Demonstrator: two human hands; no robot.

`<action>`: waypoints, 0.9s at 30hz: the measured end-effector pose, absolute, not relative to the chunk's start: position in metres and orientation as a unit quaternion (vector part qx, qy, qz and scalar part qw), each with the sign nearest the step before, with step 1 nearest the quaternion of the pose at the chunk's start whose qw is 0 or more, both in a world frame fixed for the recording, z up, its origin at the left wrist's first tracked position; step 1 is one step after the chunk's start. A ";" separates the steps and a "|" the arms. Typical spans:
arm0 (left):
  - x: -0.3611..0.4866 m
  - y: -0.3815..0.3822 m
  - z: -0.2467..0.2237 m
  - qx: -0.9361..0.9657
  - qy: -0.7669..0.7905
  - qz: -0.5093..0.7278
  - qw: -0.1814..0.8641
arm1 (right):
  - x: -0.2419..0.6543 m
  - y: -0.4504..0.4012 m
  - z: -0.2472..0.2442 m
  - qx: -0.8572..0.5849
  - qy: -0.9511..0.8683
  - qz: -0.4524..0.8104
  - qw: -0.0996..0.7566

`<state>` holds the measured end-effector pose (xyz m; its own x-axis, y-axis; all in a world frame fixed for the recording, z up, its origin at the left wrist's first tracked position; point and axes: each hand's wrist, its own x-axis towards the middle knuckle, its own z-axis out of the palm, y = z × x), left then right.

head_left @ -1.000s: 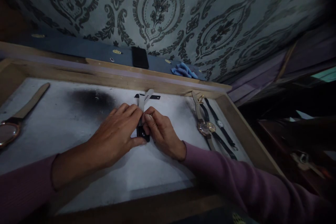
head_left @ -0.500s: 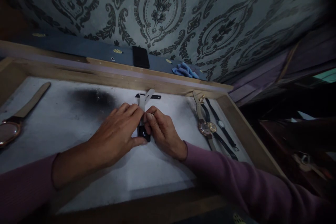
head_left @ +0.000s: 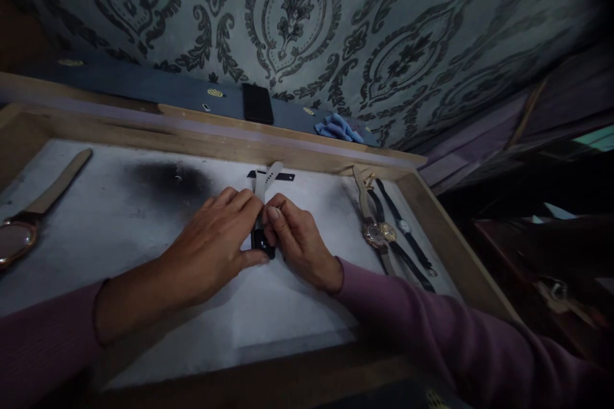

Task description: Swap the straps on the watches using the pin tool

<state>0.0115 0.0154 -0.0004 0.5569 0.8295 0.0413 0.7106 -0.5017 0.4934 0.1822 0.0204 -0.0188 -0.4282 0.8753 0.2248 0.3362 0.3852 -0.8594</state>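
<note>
A smartwatch with a black face [head_left: 263, 243] lies on the white board in the middle, its pale strap [head_left: 260, 186] pointing away from me. My left hand [head_left: 223, 230] is closed on the watch from the left, thumb at the lower edge of the case and fingers over the strap. On the other side, my right hand [head_left: 300, 236] has thumb and forefinger pinched together where strap meets case. Whatever sits between those fingertips is hidden. Behind the strap lies a flat black strip [head_left: 286, 177] with a small hole near its end.
A wooden-rimmed tray [head_left: 206, 134] surrounds the work surface. Several wristwatches [head_left: 374, 235] lie at right, and a large tan-strapped watch [head_left: 16, 239] at left. Beyond the rim are a black phone-like slab [head_left: 258, 103] and a blue cloth [head_left: 338, 128]. Patterned wallpaper [head_left: 295, 9] rises behind.
</note>
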 end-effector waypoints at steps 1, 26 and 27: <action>0.011 0.015 -0.001 0.856 0.450 0.139 0.215 | 0.182 0.021 -0.019 -0.398 -0.756 0.381 0.353; 0.011 0.015 0.001 0.858 0.448 0.134 0.213 | 0.182 0.020 -0.017 -0.409 -0.761 0.359 0.352; 0.011 0.015 0.001 0.858 0.449 0.133 0.211 | 0.182 0.020 -0.017 -0.410 -0.761 0.360 0.351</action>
<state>0.0113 0.0154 0.0009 0.5609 0.8269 0.0391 0.7142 -0.5072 0.4824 0.1817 0.0198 -0.0169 -0.4166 0.8771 0.2392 0.3710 0.4043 -0.8360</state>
